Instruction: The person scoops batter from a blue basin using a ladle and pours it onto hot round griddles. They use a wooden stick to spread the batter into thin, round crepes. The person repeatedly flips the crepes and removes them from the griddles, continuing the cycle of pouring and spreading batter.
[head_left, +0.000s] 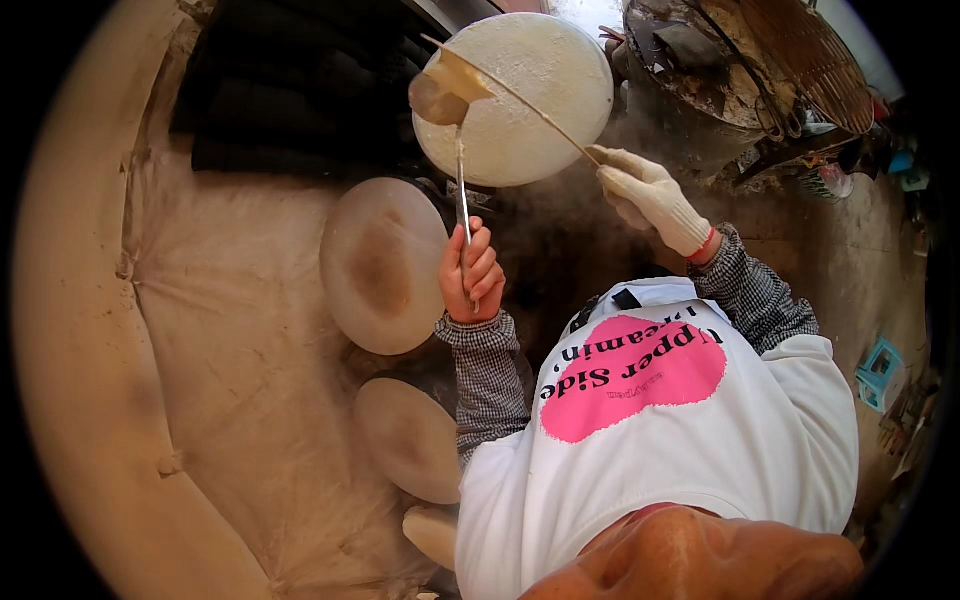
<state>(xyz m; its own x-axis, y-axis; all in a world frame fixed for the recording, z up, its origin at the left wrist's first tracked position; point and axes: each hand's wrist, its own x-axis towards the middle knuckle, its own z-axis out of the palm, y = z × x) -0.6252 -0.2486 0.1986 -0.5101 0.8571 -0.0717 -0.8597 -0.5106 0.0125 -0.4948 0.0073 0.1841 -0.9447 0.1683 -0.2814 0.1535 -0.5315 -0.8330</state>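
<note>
My bare left hand grips the handle of a metal ladle, whose bowl is over the left edge of a large round griddle. Pale yellow batter lies in and beside the bowl, its exact contact hidden. A whitish, rough layer covers the griddle. Right of it, my right hand, in a white knitted glove, holds the end of a thin stick, which slants up and left across the griddle, past the ladle bowl.
Two round discs with brown centres stand at the left, and part of another pale disc lies below. Wrinkled beige sheeting spreads further left. A cluttered round container and a slatted rack are upper right; a blue stool stands right.
</note>
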